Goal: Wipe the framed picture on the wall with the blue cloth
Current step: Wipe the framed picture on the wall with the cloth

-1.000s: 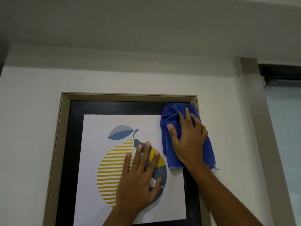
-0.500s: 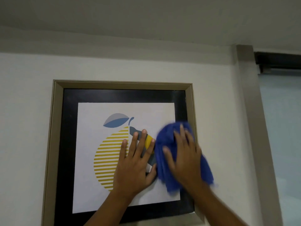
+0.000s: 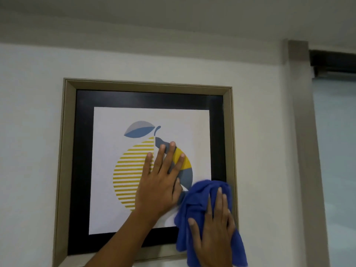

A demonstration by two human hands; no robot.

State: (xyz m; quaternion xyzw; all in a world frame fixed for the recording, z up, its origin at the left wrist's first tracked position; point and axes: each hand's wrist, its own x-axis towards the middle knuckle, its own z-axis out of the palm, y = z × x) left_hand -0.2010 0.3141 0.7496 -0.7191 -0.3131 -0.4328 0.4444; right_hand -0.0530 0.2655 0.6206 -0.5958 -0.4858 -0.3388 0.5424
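Note:
The framed picture (image 3: 107,132) hangs on the white wall, with a beige frame, a black mat and a print of a yellow-striped fruit with a blue leaf. My left hand (image 3: 159,182) lies flat on the glass over the fruit, fingers spread, holding nothing. My right hand (image 3: 213,234) presses the bunched blue cloth (image 3: 194,205) against the picture's lower right corner. The cloth covers the corner of the mat and part of the frame's right side.
A beige vertical trim (image 3: 302,151) runs down the wall right of the picture. Beyond it is a pale frosted pane (image 3: 335,160) under a dark rail (image 3: 333,62). The ceiling (image 3: 173,26) is close above.
My right hand has slid the blue cloth down the picture's right side, from the upper right corner to the lower right corner. My left hand has stayed flat on the fruit.

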